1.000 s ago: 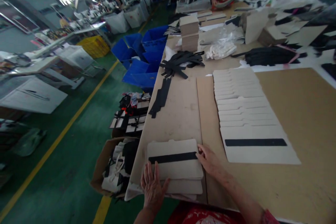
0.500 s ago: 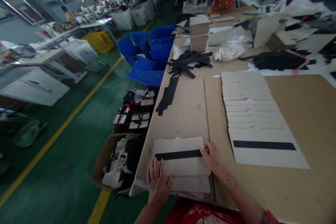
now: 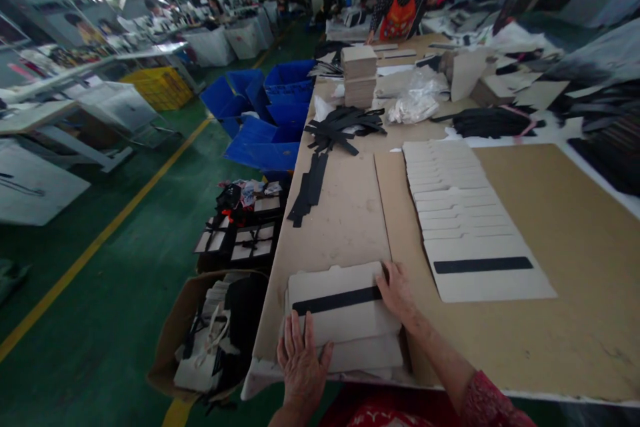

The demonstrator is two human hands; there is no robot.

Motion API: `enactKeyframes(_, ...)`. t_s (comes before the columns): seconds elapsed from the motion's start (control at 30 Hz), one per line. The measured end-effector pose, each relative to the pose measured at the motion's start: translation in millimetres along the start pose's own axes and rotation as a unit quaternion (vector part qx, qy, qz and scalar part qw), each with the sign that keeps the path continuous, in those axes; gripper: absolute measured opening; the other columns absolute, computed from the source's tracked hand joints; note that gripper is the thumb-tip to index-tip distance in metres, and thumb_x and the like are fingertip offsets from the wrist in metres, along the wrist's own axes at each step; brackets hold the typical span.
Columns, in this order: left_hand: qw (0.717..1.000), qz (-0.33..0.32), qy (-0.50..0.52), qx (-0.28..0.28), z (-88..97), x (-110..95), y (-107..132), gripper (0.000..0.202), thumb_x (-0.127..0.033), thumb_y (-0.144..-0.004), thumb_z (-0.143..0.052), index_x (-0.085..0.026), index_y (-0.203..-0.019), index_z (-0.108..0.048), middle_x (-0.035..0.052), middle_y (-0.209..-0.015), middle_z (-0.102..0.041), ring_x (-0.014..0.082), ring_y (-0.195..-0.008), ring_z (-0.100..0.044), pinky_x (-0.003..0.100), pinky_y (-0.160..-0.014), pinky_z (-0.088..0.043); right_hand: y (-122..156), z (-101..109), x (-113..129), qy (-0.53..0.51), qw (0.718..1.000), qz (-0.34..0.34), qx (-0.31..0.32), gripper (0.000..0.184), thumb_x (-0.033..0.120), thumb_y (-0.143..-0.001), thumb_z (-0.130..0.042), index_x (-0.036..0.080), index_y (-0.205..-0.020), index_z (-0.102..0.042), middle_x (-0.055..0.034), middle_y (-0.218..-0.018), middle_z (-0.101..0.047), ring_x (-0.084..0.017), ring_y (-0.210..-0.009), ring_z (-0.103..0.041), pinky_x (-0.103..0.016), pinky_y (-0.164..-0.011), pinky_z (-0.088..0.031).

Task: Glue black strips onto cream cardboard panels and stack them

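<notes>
A greyish-white board [image 3: 335,330] lies on top of a small, uneven stack of similar boards at the table's near left corner. Across it runs a black strip [image 3: 335,300], flat and slightly slanted. My left hand [image 3: 303,360] rests with fingers spread on the board's lower left, fingertips near the strip's left end. At the other end, my right hand [image 3: 397,290] has its fingers bent over the strip's right tip and the board's right edge. Its thumb is mostly hidden.
To the right lies a fanned row of similar boards [image 3: 465,213], the nearest with a black strip. Loose black strips [image 3: 345,127] lie further up the table. A cardboard box [image 3: 170,340] and blue bins [image 3: 270,140] stand on the floor at left. A person in an orange apron [image 3: 399,13] stands at the far end.
The view has swung slightly right and up. My right hand's fingers have shifted a little at the strip's right end. My left hand stays flat on the board.
</notes>
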State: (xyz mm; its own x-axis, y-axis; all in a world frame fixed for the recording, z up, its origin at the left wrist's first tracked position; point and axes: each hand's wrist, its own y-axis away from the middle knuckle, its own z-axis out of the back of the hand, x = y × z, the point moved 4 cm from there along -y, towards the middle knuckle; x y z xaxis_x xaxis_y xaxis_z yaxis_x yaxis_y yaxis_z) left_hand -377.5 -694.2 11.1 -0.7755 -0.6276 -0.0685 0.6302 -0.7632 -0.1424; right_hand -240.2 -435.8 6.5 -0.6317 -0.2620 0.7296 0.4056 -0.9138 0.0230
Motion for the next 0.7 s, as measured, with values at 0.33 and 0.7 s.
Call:
enactKeyframes(0.33,1.000,-0.005,-0.011,-0.006,-0.5,-0.5,0.6,0.065,-0.042,-0.088,-0.052,-0.015,-0.146,-0.039,0.0191,-0.157,-0.028,0.0346,-0.144,-0.025,0.055,-0.113,-0.026,-7.1,3.8,12.4,-0.011,0.997,0.067,0.034,0.031,0.025,-0.081,-0.054,0.020,-0.109,-0.065,-0.0132,-0.112,-0.062,-0.030,-0.111,-0.052,-0.047,-0.101,-0.039)
enactKeyframes(0.7,0.999,-0.027,-0.032,-0.022,1.2,0.9,0.9,0.066,-0.042,-0.089,-0.047,-0.015,-0.148,-0.035,0.0190,-0.157,-0.028,0.0347,-0.145,-0.024,0.055,-0.111,-0.030,13.0,4.4,7.3,-0.125,0.988,-0.013,0.094,0.010,0.026,-0.078,-0.057,0.021,-0.080,-0.065,-0.0069,-0.083,-0.065,-0.025,-0.085,-0.060,-0.040,-0.082,-0.046)
